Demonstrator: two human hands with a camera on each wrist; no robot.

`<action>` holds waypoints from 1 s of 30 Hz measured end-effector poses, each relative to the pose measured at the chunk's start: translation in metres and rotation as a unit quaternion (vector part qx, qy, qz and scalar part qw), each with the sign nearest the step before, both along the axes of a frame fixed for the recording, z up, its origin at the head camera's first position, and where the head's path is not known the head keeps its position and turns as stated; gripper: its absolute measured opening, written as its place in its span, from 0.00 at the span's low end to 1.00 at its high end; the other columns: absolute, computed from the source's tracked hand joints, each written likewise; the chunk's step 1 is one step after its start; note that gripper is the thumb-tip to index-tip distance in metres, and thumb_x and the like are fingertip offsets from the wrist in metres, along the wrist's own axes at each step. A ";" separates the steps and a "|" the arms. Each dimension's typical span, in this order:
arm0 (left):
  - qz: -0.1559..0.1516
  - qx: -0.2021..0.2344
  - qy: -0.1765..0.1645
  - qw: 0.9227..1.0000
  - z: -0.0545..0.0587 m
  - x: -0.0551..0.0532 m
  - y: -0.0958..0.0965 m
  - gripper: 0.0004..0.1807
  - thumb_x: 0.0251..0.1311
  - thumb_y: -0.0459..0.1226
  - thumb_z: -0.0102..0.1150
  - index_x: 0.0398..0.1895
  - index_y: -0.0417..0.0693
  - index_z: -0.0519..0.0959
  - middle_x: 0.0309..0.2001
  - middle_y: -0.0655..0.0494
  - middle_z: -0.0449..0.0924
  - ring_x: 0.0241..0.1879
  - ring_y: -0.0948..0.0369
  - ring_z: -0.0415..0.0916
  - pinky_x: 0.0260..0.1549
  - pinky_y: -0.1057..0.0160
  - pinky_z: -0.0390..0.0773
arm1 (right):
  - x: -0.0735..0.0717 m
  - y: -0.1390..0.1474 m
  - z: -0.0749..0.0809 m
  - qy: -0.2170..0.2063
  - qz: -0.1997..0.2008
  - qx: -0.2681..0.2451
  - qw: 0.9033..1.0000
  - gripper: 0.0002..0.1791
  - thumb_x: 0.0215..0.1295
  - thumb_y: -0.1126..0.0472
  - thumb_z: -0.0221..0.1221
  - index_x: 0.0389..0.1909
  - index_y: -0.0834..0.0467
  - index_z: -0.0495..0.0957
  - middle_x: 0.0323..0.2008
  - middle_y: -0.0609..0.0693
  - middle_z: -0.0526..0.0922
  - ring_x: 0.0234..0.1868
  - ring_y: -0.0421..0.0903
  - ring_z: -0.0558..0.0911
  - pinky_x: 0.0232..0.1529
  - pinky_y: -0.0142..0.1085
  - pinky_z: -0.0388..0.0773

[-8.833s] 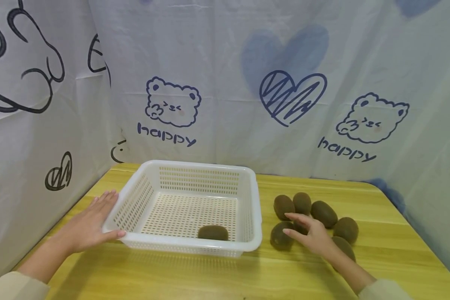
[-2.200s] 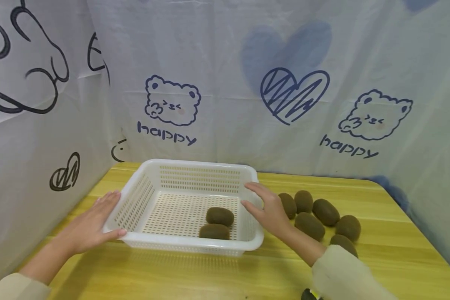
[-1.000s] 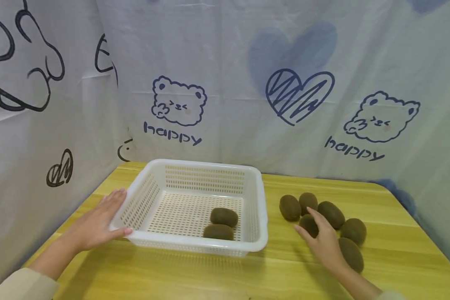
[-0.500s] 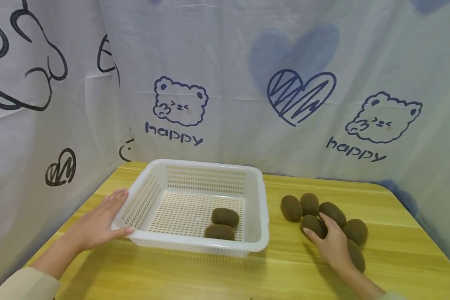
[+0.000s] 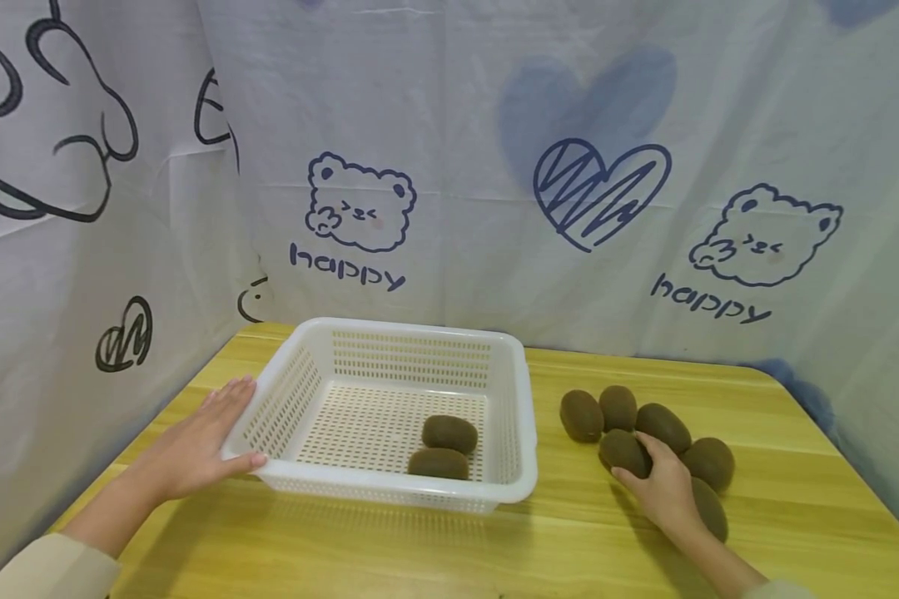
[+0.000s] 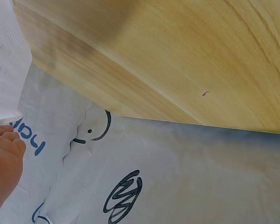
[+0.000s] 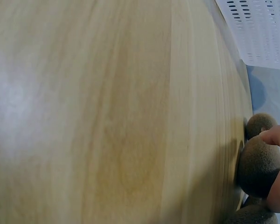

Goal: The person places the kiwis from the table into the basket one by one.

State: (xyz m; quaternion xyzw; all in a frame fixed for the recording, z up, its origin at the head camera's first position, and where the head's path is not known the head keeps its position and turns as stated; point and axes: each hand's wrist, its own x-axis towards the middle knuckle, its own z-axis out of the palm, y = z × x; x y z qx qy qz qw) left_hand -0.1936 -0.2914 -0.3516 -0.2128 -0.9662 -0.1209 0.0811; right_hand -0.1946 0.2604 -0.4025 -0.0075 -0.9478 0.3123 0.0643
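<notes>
My right hand (image 5: 665, 489) holds a brown, fuzzy kiwi (image 5: 623, 452) at the near side of a loose group on the table, thumb on one side and fingers on the other. In the right wrist view this kiwi (image 7: 257, 165) shows between thumb and fingers. On the left, my left hand (image 5: 198, 445) rests along the left edge of a white plastic basket (image 5: 389, 492), its thumb lying at the front corner. Two kiwis (image 5: 449, 433) lie together inside the basket, towards its front right.
Around the held kiwi lie several others: one at the left (image 5: 581, 415), one at the back (image 5: 618, 407), more to the right (image 5: 708, 463), one partly behind my right hand. A patterned white cloth (image 5: 464, 274) hangs behind the wooden table (image 5: 389, 553).
A second kiwi has joined the first in the basket. My right hand has gone from the basket's right rim back to the group and taken hold of a kiwi. The left hand stays put.
</notes>
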 end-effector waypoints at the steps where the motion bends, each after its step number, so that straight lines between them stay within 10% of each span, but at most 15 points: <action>1: 0.000 0.000 0.000 1.000 0.000 0.000 0.000 0.52 0.55 0.55 0.55 0.71 0.34 0.43 0.70 0.32 0.47 0.69 0.37 0.48 0.57 0.87 0.20 | 0.000 0.000 0.000 0.000 0.001 0.002 1.000 0.36 0.58 0.62 0.61 0.63 0.74 0.59 0.63 0.74 0.60 0.62 0.71 0.62 0.60 0.60 0.64; 30: -0.004 -0.013 0.010 1.000 -0.001 0.000 -0.001 0.51 0.56 0.55 0.54 0.71 0.32 0.44 0.70 0.32 0.47 0.70 0.40 0.44 0.60 0.84 0.20 | 0.001 -0.005 0.002 0.016 0.044 0.020 0.999 0.34 0.50 0.65 0.67 0.59 0.69 0.67 0.56 0.74 0.71 0.53 0.70 0.73 0.50 0.57 0.75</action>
